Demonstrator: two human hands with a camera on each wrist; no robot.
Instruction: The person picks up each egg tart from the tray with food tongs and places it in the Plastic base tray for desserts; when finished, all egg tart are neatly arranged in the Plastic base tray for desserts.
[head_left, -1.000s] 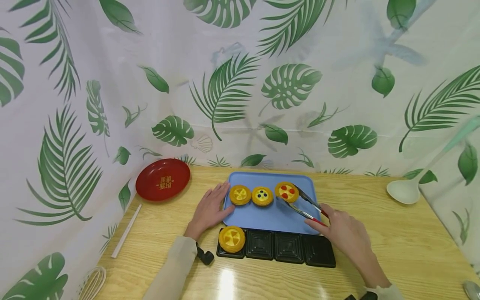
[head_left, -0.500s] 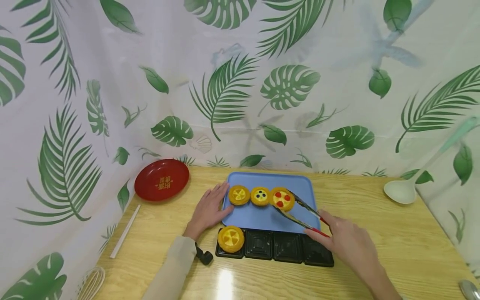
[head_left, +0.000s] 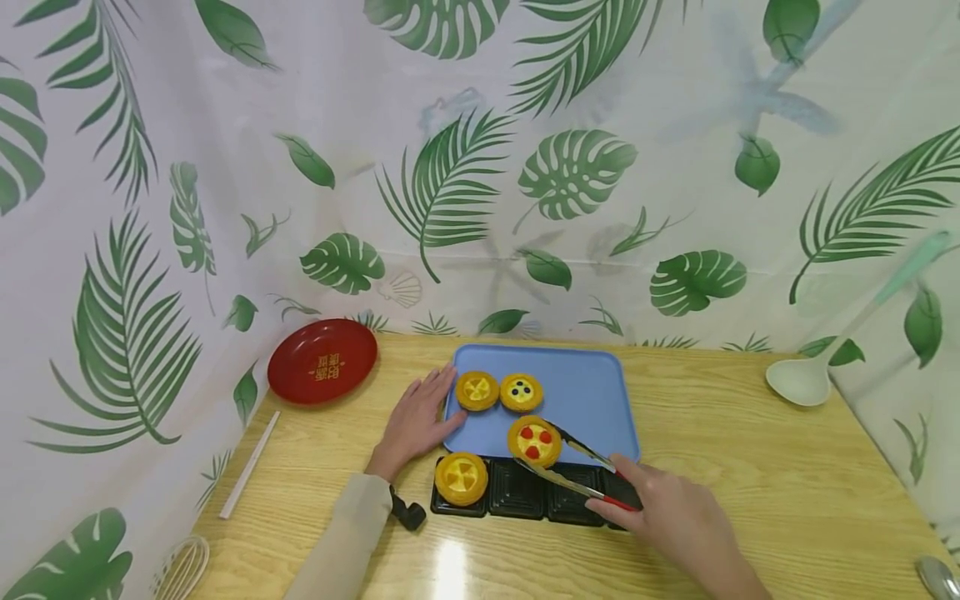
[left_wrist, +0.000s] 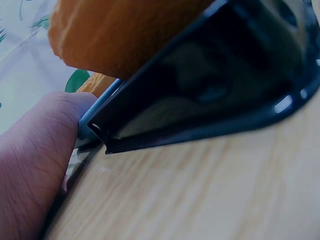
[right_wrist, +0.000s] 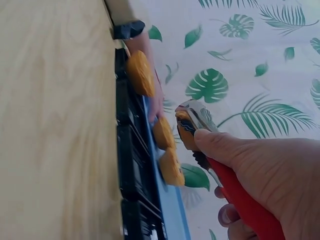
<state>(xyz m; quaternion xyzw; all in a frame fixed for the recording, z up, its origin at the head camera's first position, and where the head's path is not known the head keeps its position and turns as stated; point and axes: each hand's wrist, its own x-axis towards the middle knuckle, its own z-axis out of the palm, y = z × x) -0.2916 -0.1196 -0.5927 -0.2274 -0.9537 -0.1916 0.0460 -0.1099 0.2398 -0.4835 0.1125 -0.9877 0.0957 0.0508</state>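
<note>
My right hand (head_left: 678, 517) grips red-handled tongs (head_left: 573, 483), whose jaws pinch a tart with red pieces (head_left: 535, 442) over the blue tray's front edge, beside the black compartment tray (head_left: 517, 490). In the right wrist view the tart (right_wrist: 186, 131) hangs in the tongs, raised off the tray. My left hand (head_left: 416, 421) rests with spread, relaxed fingers on the left edge of the blue tray (head_left: 585, 392). Two tarts stand on that tray, one with yellow wedges (head_left: 477, 391) and one with dark dots (head_left: 521, 392). Another tart (head_left: 461, 478) sits in the leftmost black compartment.
A red plate (head_left: 322, 362) lies at the back left, with a white stick (head_left: 250, 465) before it and a whisk (head_left: 182, 568) near the front left. A white ladle (head_left: 801, 382) leans at the right; a metal utensil (head_left: 937, 577) shows at the right edge.
The tongs first closed in on the red-topped tart beside the dotted one. My right hand has since carried it forward and left, toward the black tray. My left hand has stayed in place.
</note>
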